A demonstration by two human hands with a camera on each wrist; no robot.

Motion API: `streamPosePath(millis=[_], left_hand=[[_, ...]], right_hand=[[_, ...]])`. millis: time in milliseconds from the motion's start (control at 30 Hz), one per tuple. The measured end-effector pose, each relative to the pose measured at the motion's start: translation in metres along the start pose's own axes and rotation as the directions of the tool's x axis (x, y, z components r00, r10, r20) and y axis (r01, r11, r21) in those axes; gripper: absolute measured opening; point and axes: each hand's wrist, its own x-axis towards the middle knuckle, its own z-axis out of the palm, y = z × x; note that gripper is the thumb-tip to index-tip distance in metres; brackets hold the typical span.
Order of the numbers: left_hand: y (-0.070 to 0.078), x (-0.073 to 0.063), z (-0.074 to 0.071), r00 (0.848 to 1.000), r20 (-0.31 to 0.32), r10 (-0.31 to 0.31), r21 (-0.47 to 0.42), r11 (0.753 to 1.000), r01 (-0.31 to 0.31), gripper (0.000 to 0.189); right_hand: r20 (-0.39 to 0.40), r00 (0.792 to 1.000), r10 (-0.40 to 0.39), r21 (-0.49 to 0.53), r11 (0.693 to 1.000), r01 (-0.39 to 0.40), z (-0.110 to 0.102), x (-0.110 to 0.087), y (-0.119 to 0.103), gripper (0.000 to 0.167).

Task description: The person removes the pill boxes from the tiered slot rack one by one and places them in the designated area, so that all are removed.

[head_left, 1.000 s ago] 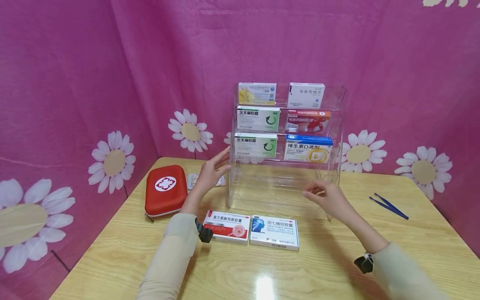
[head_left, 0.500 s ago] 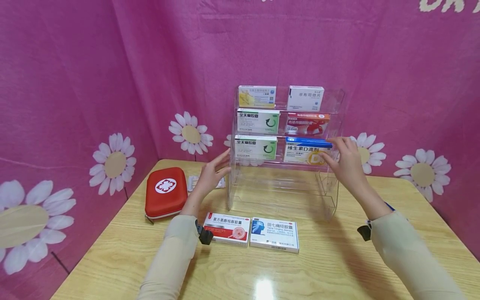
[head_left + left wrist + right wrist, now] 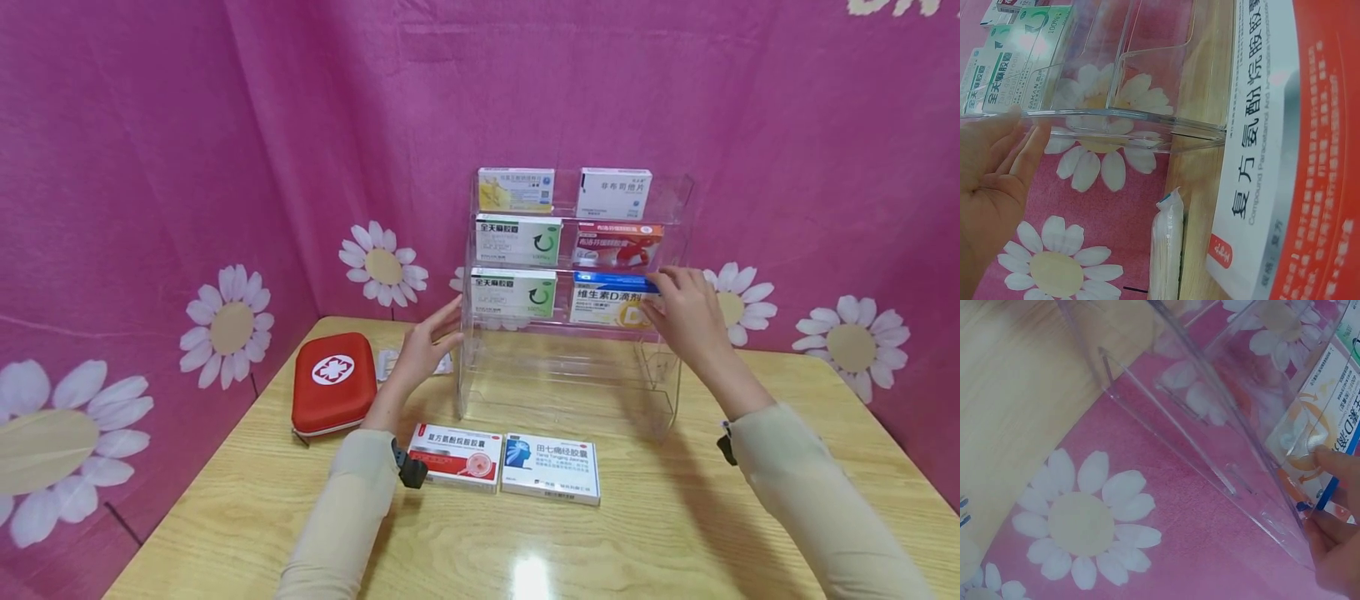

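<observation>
A clear tiered rack stands on the table with medicine boxes in its upper tiers. My left hand rests its extended fingertips against the rack's left side; the left wrist view shows the same hand at the clear edge. At the right end of the third tier, my right hand pinches the right end of a blue-topped vitamin D drops box, thumb on its front and fingers at its top corner. Beside it sits a green-and-white capsule box. In the right wrist view the thumb of this hand touches the box front.
Two medicine boxes lie flat before the rack: a red-and-white capsule box and a white-and-blue capsule box. A red first-aid case is at the left, near a small clear packet. A red capsule box occupies the tier above.
My right hand has risen from in front of the rack's lower tier to the vitamin D drops box and taken hold of its right end. The left hand has stayed at the rack's side.
</observation>
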Motion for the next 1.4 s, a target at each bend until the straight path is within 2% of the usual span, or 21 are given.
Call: streamPosePath(millis=[233,500,733,867,1033,1167,1267,1400], left_hand=[[0.001,0.001,-0.001,1.0,-0.006,0.018,0.011,1.0,-0.018,0.063],[-0.001,0.0,0.0,1.0,-0.002,0.012,0.021,1.0,-0.012,0.062],[-0.001,0.001,0.001,1.0,-0.002,0.02,0.018,1.0,-0.02,0.063],[0.0,0.002,0.002,0.999,-0.002,0.035,0.016,0.999,-0.035,0.063],[0.0,0.002,0.002,0.997,-0.007,0.075,-0.001,0.997,-0.075,0.063],[-0.001,0.002,0.003,0.996,-0.012,0.087,-0.014,0.996,-0.087,0.063],[-0.002,0.001,0.002,0.996,-0.017,0.088,-0.019,0.996,-0.088,0.063],[-0.005,0.002,0.003,0.995,-0.028,0.091,-0.012,0.996,-0.092,0.062]], right_hand=[[0.047,0.999,0.013,-0.032,0.999,-0.012,-0.004,0.006,-0.003,0.037],[0.022,1.0,0.012,0.016,1.0,-0.012,-0.002,0.006,-0.002,0.038],[0.007,0.998,0.063,0.111,0.992,-0.064,-0.008,0.01,-0.002,0.039],[-0.04,0.996,0.084,0.205,0.976,-0.074,-0.012,0.012,-0.004,0.037],[-0.158,0.974,0.165,0.339,0.935,-0.103,-0.017,0.01,-0.012,0.032],[-0.215,0.944,0.251,0.462,0.878,-0.128,-0.021,0.002,-0.024,0.03],[-0.191,0.936,0.295,0.547,0.824,-0.149,-0.022,-0.007,-0.038,0.03],[-0.052,0.965,0.258,0.621,0.765,-0.171,-0.018,-0.031,-0.061,0.029]])
